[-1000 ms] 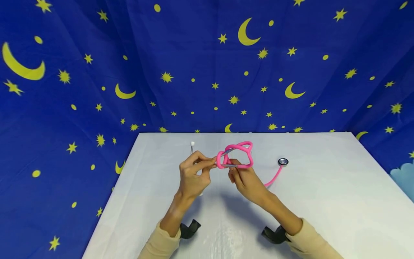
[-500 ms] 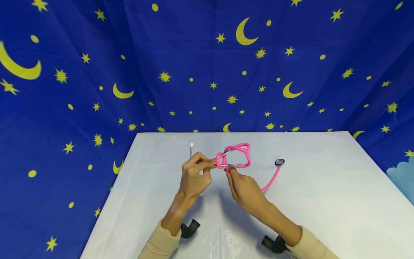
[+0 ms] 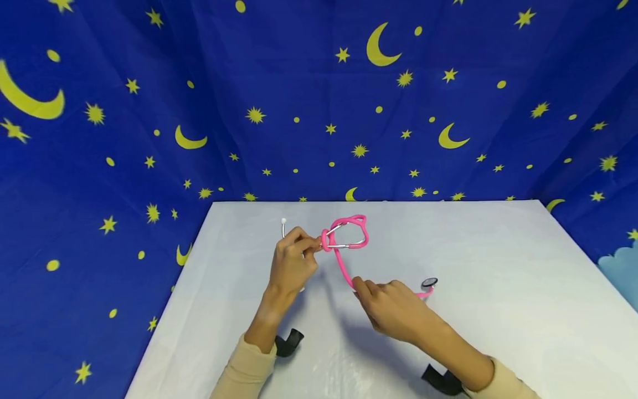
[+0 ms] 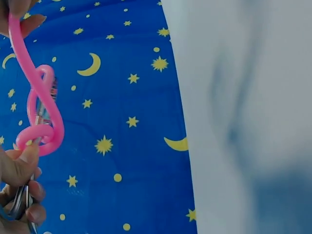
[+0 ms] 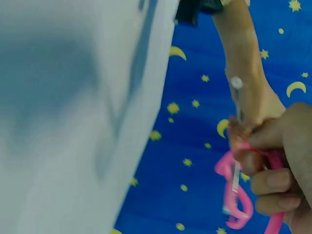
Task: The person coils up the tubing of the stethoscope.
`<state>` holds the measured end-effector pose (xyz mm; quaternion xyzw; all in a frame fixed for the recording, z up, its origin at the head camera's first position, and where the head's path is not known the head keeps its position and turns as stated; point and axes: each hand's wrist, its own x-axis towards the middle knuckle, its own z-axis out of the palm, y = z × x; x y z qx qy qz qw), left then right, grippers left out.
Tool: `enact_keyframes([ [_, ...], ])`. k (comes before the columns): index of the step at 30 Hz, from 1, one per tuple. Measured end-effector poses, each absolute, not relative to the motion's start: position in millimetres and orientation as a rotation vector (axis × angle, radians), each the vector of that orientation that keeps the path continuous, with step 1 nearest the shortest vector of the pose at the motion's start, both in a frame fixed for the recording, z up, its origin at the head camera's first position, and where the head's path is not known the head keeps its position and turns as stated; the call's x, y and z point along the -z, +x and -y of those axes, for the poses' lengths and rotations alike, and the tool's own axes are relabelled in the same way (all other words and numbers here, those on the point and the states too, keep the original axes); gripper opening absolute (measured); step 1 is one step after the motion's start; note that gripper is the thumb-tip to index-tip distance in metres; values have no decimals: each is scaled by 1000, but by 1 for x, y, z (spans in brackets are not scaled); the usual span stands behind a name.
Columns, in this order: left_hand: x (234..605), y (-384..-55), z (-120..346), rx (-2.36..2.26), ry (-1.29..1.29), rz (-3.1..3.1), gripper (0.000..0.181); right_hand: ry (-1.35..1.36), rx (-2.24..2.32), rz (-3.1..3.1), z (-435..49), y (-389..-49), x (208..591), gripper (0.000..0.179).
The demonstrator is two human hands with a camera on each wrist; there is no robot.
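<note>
left hand (image 3: 293, 261): pinching the metal tubes (image 3: 340, 246) beside the pink coil (image 3: 325, 240).
right hand (image 3: 391, 307): fingers curled round the pink hose (image 3: 344, 269), farther from the coil than a second ago.
stethoscope (image 3: 367, 233): held above the table (image 3: 508, 288); hose now spans coil to right hand, suggesting it is being drawn out; whether the coil tightens or loosens, cannot tell.
chestpiece (image 3: 430, 284): past the right hand, now tilted and nearer it.
ear tip (image 3: 283, 220): beyond the left hand.
curtain (image 3: 299, 83): starred, behind.
</note>
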<state>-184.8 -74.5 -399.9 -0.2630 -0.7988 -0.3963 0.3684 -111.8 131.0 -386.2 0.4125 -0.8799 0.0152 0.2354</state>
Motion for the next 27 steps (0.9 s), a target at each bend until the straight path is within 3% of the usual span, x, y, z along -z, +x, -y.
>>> enact_keyframes([
  [6, 404, -179, 66, 950, -661, 2269, 25, 1287, 123, 2230, -143, -115, 369, 37],
  [22, 395, -175, 69, 916, -1203, 2219, 22, 1473, 144, 2043, -161, -146, 328, 42],
  [24, 392, -173, 69, 908, -1259, 2195, 20, 1498, 107, 2052, -163, -150, 327, 36],
  [27, 389, -168, 69, 957, -1379, 2147, 15, 1537, 26, 2092, -164, -158, 326, 10],
])
